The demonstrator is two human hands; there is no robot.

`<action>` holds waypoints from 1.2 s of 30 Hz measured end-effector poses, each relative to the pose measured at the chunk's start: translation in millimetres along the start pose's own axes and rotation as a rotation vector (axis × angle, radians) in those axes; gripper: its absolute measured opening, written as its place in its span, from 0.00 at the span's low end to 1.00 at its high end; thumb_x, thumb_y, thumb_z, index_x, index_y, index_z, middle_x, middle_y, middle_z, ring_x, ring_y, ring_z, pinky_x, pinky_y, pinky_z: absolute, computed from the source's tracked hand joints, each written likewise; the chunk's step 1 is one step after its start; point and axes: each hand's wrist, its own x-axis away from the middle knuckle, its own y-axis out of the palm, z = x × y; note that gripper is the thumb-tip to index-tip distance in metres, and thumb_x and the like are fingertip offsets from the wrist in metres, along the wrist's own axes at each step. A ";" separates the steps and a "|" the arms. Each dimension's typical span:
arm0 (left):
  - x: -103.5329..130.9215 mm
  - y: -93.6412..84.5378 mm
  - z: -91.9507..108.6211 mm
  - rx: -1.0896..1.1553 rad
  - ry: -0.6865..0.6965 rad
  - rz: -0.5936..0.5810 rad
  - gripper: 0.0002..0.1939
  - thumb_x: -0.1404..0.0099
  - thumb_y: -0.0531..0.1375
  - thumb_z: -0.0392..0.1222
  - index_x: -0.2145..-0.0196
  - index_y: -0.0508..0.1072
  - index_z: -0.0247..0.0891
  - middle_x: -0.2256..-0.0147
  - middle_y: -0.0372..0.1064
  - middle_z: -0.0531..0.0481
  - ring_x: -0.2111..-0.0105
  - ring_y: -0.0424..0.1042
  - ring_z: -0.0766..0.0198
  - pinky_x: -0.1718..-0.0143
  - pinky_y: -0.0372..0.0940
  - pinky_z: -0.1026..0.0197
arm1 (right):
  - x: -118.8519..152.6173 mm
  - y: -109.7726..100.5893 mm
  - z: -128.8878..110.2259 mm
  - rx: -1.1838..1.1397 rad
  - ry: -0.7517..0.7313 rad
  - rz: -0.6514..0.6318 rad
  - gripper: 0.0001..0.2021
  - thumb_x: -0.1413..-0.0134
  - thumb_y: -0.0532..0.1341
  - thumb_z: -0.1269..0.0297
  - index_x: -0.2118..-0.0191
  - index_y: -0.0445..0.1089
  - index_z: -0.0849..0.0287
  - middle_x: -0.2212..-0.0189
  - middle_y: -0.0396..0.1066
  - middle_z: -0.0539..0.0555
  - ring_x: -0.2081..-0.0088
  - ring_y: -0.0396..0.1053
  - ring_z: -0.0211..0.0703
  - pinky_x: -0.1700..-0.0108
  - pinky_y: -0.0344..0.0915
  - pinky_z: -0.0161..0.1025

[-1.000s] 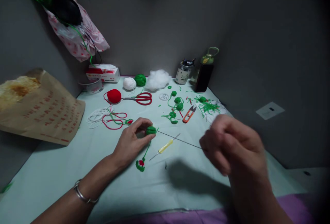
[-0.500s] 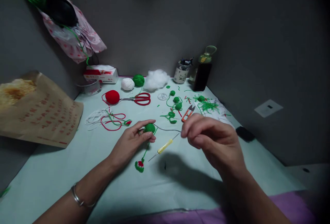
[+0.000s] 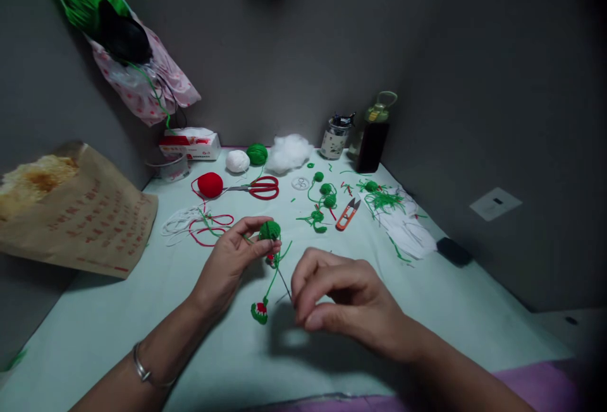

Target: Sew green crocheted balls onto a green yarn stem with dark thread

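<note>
A small green crocheted ball [image 3: 270, 230] is held between the thumb and fingers of my left hand [image 3: 237, 248]. From the ball a dark thread [image 3: 284, 280] runs down to my right hand [image 3: 332, 295], whose thumb and fingertips are pinched on it. Green strands hang below the ball, and one leads to a small green and red crocheted piece [image 3: 259, 312] lying on the table. A bit of red and white shows just under my left fingertips. The yellow-handled tool is hidden, apart from what looks like its thin tip beside my right fingers.
Red scissors [image 3: 263, 187], a red yarn ball [image 3: 210, 185] and white stuffing [image 3: 289, 153] lie at the back. Orange snips [image 3: 348, 214] are beyond my right hand, near green scraps [image 3: 386, 200]. A paper bag [image 3: 109, 222] stands left, a bottle [image 3: 373, 140] back right.
My right hand has moved left and down, closer to my left hand, and now covers the yellow-handled tool. The thread slants downward instead of running sideways. The view has shifted slightly.
</note>
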 end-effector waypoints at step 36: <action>7.7 3.2 0.2 -0.198 0.103 -0.061 0.14 0.40 0.68 0.38 0.57 0.72 0.43 0.60 0.71 0.52 0.60 0.69 0.63 0.60 0.66 0.64 | -6.0 1.1 28.2 0.267 0.304 0.233 0.07 0.41 0.60 0.64 0.67 0.71 0.61 0.79 0.65 0.46 0.78 0.61 0.32 0.76 0.57 0.32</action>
